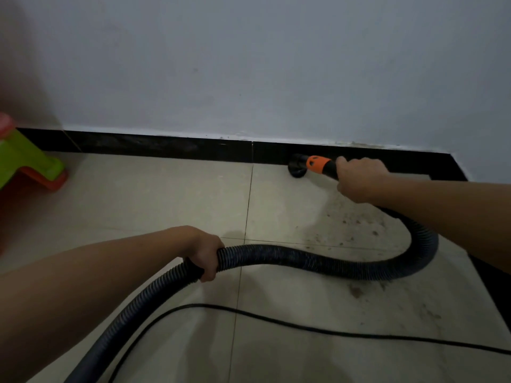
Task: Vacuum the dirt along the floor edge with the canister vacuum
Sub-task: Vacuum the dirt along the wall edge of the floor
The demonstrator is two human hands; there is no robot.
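My right hand (359, 179) was closed around the black handle just behind the orange collar (318, 165) of the vacuum hose (304, 259); the round black nozzle (297, 169) was down on the floor, touching the black skirting board (166, 147) at the bottom of the wall (249, 64); my left hand (206, 254) gripped the ribbed hose further back, fingers curled over it; between the two hands the hose made a loop on the beige tiles (138, 194), lying across dark dirt specks (359, 230) near the corner; a thin black cable (304, 326) lay on the floor closer to me; a green and orange plastic stool (30, 164) stood at the left edge; the canister itself was not visible.
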